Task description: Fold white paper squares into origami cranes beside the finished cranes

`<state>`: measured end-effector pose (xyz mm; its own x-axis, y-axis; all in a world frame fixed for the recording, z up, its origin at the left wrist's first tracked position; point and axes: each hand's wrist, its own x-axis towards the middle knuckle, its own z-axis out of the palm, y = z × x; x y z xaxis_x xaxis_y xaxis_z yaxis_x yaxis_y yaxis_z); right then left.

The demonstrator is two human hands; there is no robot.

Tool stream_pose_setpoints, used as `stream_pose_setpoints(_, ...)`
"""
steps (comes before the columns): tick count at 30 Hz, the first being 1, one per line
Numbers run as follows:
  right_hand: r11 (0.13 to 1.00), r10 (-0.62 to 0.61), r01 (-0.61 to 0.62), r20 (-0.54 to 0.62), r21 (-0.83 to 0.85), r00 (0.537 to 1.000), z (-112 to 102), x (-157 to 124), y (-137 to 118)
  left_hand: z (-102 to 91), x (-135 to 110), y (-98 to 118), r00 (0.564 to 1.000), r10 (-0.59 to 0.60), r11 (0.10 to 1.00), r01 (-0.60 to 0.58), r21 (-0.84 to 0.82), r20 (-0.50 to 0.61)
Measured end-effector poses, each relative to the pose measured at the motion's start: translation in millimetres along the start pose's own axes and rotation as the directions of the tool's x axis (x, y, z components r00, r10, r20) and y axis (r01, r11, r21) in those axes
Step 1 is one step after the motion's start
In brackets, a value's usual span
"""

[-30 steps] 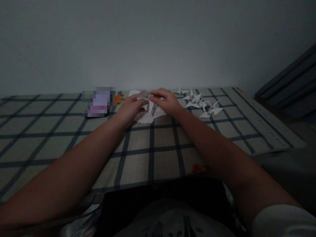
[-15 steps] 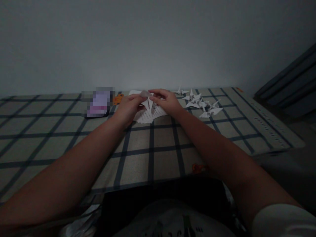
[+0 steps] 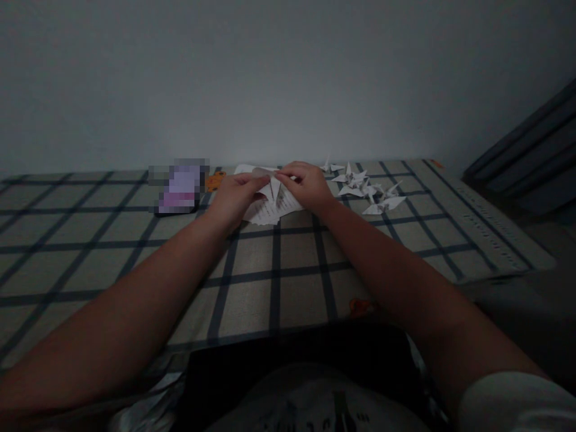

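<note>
A partly folded piece of white paper (image 3: 272,191) is held between my two hands, with a narrow point facing me. My left hand (image 3: 236,195) pinches its left side, thumb on top. From the right, my right hand (image 3: 308,183) grips the upper edge between thumb and fingers. Beneath the folded piece, sheets of printed paper (image 3: 265,213) with a torn near edge lie on the cloth. Some fingertips are hidden behind the folded paper.
Several folded paper cranes (image 3: 355,180) sit to the right of my right hand. A phone (image 3: 182,189), its screen blurred out, lies to the left. The checked tablecloth (image 3: 252,300) reaches back to a plain wall (image 3: 288,78). A dark striped fabric (image 3: 531,150) hangs at far right.
My right fingers have drawn in and down onto the paper's upper edge, now closer to the left thumb. The left hand has barely moved. Cranes and phone stay put.
</note>
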<state>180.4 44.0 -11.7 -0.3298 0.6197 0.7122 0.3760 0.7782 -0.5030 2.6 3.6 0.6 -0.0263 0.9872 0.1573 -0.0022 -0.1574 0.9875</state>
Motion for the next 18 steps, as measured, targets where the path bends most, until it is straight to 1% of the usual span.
stream_pose_setpoints(4, 0.999, -0.048, 0.048, 0.033, -0.012, 0.998, -1, 1, -2, 0.2, -1, 0, 1.0, -0.009, 1.0, 0.008, -0.006, -0.011)
stream_pose_setpoints(7, 0.998, -0.062, 0.062, 0.045, -0.015, 0.997, 0, 1, -1, 0.8, -1, 0, 1.0, -0.01, 0.999, 0.01, -0.03, 0.004)
stream_pose_setpoints(13, 0.995, 0.004, -0.01, 0.055, 0.095, 0.998, 4, 1, 8, 0.1, -1, 2, 1.0, 0.014, 1.0, -0.014, -0.017, -0.018)
stream_pose_setpoints(18, 0.994, 0.059, -0.066, 0.075, 0.092, 0.995, 2, 2, 6, 0.1, -3, 3, 1.0, -0.006, 1.0, 0.007, 0.026, -0.013)
